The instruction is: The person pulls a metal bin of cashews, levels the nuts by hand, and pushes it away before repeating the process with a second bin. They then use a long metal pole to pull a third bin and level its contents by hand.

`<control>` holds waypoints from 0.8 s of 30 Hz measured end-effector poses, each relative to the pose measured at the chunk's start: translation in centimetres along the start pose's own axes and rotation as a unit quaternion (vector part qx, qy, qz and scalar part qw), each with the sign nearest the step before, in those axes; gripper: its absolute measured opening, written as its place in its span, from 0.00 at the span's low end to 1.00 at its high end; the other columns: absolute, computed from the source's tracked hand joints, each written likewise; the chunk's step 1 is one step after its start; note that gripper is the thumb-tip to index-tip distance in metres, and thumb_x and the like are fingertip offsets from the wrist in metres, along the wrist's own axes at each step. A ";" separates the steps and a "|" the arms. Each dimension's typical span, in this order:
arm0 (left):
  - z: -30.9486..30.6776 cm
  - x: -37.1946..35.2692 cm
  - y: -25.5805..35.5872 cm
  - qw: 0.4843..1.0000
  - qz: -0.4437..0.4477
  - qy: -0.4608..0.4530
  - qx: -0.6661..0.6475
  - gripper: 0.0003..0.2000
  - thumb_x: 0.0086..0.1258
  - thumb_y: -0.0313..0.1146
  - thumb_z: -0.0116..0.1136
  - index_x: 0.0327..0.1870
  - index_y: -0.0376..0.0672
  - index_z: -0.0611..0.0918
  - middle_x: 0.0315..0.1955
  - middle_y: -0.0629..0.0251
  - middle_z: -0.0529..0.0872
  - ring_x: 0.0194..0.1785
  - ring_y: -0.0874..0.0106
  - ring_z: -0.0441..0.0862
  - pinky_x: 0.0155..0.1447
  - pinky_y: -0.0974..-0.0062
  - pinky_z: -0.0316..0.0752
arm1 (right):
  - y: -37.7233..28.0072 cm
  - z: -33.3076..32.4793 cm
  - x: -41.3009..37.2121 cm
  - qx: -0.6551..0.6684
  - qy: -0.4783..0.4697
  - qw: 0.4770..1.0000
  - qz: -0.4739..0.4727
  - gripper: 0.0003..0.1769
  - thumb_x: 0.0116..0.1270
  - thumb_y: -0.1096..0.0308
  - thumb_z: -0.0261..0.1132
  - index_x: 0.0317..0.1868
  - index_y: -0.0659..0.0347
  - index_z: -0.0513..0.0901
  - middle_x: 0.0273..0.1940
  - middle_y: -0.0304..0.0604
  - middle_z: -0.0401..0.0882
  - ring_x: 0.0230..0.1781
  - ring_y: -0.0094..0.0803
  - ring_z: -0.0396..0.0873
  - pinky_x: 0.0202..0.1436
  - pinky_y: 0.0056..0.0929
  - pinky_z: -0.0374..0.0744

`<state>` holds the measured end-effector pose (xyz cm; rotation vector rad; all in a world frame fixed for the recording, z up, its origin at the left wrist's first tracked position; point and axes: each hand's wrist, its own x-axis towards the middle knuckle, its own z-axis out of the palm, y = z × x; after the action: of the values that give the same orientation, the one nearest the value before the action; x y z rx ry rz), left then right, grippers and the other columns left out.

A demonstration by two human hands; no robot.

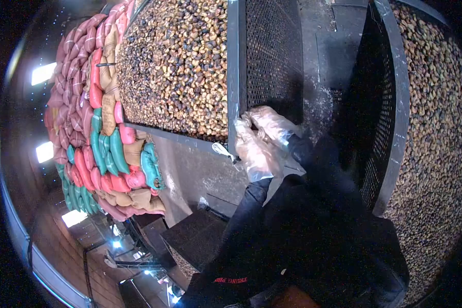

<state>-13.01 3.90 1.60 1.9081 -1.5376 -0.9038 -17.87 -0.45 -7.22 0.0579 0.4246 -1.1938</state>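
Note:
Both my hands wear thin clear plastic gloves and dark sleeves. My left hand [255, 151] grips the lower corner of the grey metal frame [233, 77] of a large mesh bin. My right hand [271, 124] lies just above it on the perforated mesh wall [272, 56], its fingers bent around the same corner. The bin is heaped with brown and yellowish beans or nuts [179, 61]. My dark clothing hides the bin's lower corner.
A second mesh bin [395, 102] full of the same brown beans [436, 128] stands at the right, with a narrow dark gap between the bins. A tall stack of red, green and tan sacks [102, 133] fills the left. Bright windows and a wooden wall lie beyond.

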 end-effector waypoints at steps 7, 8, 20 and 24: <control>-3.1 -2.5 6.0 0.998 -0.014 0.044 -0.043 0.37 0.88 0.68 0.43 0.69 0.39 0.82 0.24 0.72 0.82 0.25 0.81 0.70 0.31 0.76 0.65 | 1.4 -1.6 -2.0 0.144 -0.103 0.981 0.081 0.19 0.89 0.49 0.62 0.49 0.57 0.84 0.36 0.34 0.82 0.27 0.25 0.77 0.27 0.27 0.75; -4.1 -2.8 7.4 0.995 -0.024 0.073 -0.060 0.37 0.88 0.68 0.43 0.70 0.39 0.82 0.24 0.72 0.82 0.25 0.81 0.70 0.31 0.77 0.65 | 2.1 -1.4 -2.1 0.145 -0.097 0.981 0.084 0.19 0.89 0.49 0.62 0.49 0.57 0.84 0.36 0.34 0.82 0.27 0.25 0.77 0.27 0.27 0.75; -10.8 1.1 -5.4 0.917 0.119 0.018 0.380 0.20 0.87 0.39 0.59 0.75 0.48 0.86 0.63 0.43 0.89 0.35 0.60 0.85 0.38 0.62 0.81 | 4.4 -2.8 1.5 -0.036 0.087 0.995 0.036 0.19 0.86 0.45 0.66 0.50 0.52 0.84 0.38 0.41 0.84 0.26 0.30 0.79 0.26 0.35 0.80; -8.2 1.6 -6.9 0.871 0.245 0.136 0.404 0.20 0.89 0.41 0.57 0.75 0.51 0.86 0.45 0.46 0.88 0.43 0.53 0.80 0.51 0.54 0.78 | 3.2 -1.5 1.1 0.040 0.128 0.987 0.084 0.16 0.84 0.45 0.69 0.45 0.47 0.84 0.24 0.34 0.78 0.17 0.30 0.74 0.20 0.37 0.75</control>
<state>-2.18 3.76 1.43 1.8493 -2.2639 0.2912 -15.05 0.22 -9.59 0.3124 0.5850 -1.0403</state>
